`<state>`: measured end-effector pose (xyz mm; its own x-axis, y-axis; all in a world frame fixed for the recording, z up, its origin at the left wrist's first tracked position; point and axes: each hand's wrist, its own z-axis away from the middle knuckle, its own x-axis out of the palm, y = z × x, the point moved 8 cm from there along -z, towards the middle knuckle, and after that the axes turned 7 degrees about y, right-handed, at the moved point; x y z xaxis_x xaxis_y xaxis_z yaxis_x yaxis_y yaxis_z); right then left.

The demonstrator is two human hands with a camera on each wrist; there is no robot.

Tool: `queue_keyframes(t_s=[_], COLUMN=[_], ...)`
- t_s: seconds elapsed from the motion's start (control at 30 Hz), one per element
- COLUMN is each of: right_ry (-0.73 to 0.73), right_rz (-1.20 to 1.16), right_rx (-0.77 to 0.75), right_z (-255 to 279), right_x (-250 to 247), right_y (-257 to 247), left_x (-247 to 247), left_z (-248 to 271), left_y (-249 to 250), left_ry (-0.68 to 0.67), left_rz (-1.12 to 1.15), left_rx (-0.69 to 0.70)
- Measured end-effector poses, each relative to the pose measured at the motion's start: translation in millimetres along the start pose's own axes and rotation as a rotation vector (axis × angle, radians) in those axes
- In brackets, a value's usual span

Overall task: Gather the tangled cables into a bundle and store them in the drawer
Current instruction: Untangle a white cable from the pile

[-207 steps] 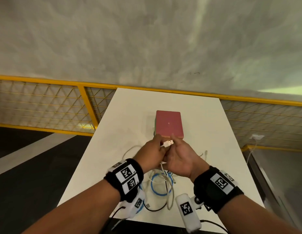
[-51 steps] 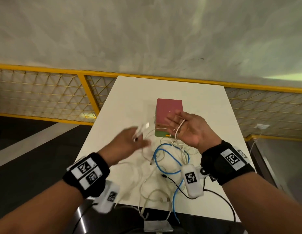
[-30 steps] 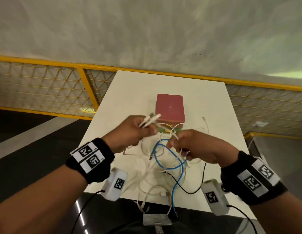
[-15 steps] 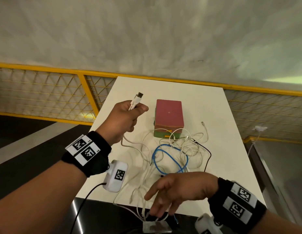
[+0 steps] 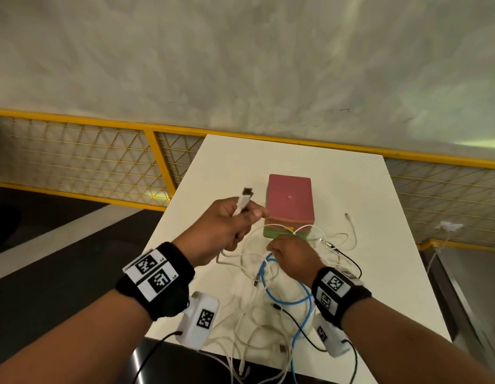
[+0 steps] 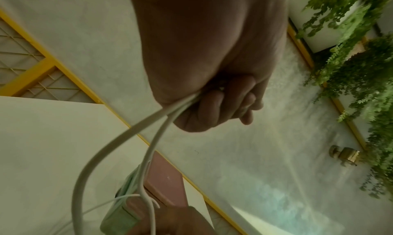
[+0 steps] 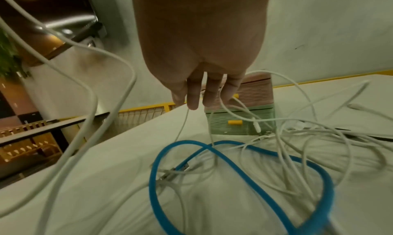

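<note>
Fingers (image 6: 214,107) clasp white cable (image 6: 119,141).

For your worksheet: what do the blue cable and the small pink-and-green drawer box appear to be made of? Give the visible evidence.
Blue cable: probably matte rubbery plastic; it bends in smooth loops without shine. Small pink-and-green drawer box: seemingly moulded plastic, with flat even colour, a ribbed front and a yellow handle.

We find almost nothing readable here. The black wristband (image 5: 157,281) on the left arm carries 2 white tags with black square-code patterns; tiny characters sit at their edges, too small for us to read. The right wristband (image 5: 341,294) and the 2 white camera units (image 5: 197,320) under the wrists bear similar code squares, no legible words. The drawer box (image 5: 290,199) shows no lettering we can make out.
</note>
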<state>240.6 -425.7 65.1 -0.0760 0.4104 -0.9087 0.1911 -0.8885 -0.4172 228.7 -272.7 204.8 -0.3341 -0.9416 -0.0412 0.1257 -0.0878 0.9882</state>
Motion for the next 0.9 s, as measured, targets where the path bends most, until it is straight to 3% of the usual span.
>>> queue_keyframes(t_s=[0.2,0.33,0.47,0.5,0.63,0.73,0.9], right_ry=[-0.225,-0.122,0.081,0.057,-0.272,-0.244,-0.419], right_rz=[0.262,0.367,0.077,0.033,0.120,0.108,0.367], right_rx=[-0.087,-0.176,0.031,0.061,0.096,0.063,0.024], right_z=[-12,1,7,11,45,54,74], right_x=[46,42,22,22,46,52,74], right_y=[-1,-7,18,23,31,32,33], left_x=[0,-4,-7,-8,-6,-4,0], left_z=[-4,-9,-9,-9,-10,-10,-10], left_y=[-11,-19,-27,-29,-38,-38,-37], left_ry=[0.032,0.056,0.069,0.073,0.078,0.075,0.069], left_rz=[0.024,0.012,0.014,0.012,0.014,0.016,0.024], left_rx=[-0.044,-0.059,-0.069,-0.076,-0.096,-0.092,-0.091])
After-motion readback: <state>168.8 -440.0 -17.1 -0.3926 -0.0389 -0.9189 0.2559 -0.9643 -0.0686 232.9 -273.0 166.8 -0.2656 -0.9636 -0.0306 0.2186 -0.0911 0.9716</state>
